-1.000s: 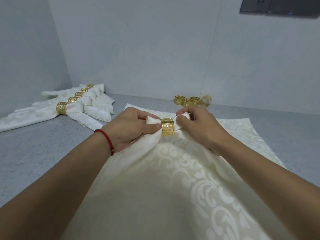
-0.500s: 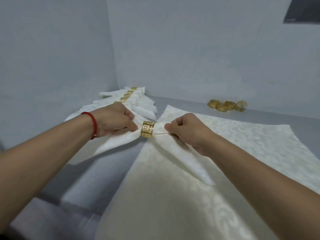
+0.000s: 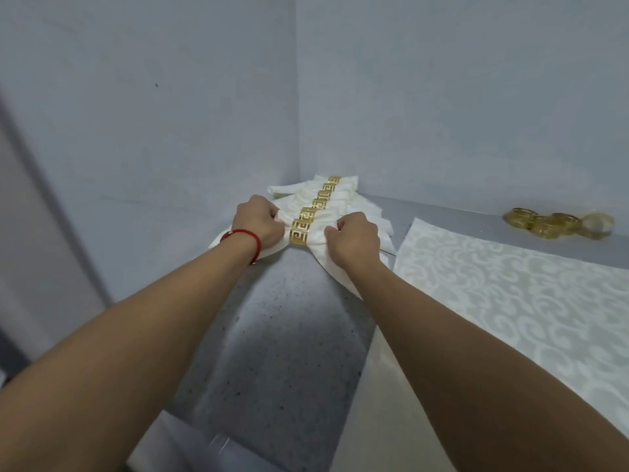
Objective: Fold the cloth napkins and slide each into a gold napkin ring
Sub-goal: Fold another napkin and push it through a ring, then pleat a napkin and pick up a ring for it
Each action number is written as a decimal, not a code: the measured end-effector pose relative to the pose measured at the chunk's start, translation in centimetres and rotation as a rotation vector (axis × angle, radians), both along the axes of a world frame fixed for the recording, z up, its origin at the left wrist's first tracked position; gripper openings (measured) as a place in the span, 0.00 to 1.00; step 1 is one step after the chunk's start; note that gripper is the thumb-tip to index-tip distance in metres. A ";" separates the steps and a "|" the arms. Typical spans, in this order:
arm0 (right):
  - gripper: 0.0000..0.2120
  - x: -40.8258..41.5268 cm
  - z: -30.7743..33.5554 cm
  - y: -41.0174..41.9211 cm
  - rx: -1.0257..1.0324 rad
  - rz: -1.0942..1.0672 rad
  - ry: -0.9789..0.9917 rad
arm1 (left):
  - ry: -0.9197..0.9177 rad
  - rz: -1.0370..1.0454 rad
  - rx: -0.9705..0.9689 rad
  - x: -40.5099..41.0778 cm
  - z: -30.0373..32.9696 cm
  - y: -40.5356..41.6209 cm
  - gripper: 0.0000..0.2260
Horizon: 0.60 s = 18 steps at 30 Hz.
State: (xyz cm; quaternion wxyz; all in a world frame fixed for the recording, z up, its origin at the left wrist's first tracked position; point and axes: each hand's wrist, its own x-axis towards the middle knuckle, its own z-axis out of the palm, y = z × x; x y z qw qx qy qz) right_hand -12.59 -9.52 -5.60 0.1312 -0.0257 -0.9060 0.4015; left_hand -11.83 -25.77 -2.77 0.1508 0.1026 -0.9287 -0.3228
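Observation:
A folded cream napkin (image 3: pixel 318 237) with a gold ring (image 3: pixel 299 232) around its middle lies at the near end of a row of ringed napkins (image 3: pixel 335 199) in the counter's far corner. My left hand (image 3: pixel 257 221), with a red string at the wrist, grips the napkin's left end just beside the ring. On the other side of the ring my right hand (image 3: pixel 354 240) grips the right end. Both ends fan out under my hands.
A flat patterned cream napkin (image 3: pixel 510 287) lies spread on the grey speckled counter (image 3: pixel 282 335) to the right. Several loose gold rings (image 3: pixel 558 224) sit by the back wall at the far right. Walls meet right behind the row.
Both hands carried the ringed napkin left and away from the flat napkin to the near end of the row in the corner. The view has turned left with them.

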 end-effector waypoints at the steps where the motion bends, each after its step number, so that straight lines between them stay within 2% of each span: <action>1: 0.10 -0.6 -0.2 -0.2 0.008 -0.007 -0.002 | 0.002 0.007 -0.014 -0.5 -0.1 -0.1 0.09; 4: 0.10 -2.0 -0.8 -0.8 0.048 -0.026 -0.009 | 0.006 0.014 -0.053 -2.0 -0.9 -0.7 0.08; 9: 0.11 -2.7 -1.4 -1.1 0.089 -0.074 0.017 | 0.059 0.019 0.038 -3.3 -2.4 -1.0 0.07; 12: 0.10 -2.4 -0.9 -1.1 0.136 -0.062 0.012 | 0.135 0.016 0.086 -3.3 -2.7 -1.4 0.12; 15: 0.11 -1.6 -0.2 -0.3 0.137 -0.063 0.101 | 0.227 0.056 0.176 -2.5 -2.5 -1.3 0.12; 18: 0.10 0.1 0.5 2.7 0.169 -0.047 0.206 | 0.324 0.032 0.021 -0.5 -2.2 0.1 0.14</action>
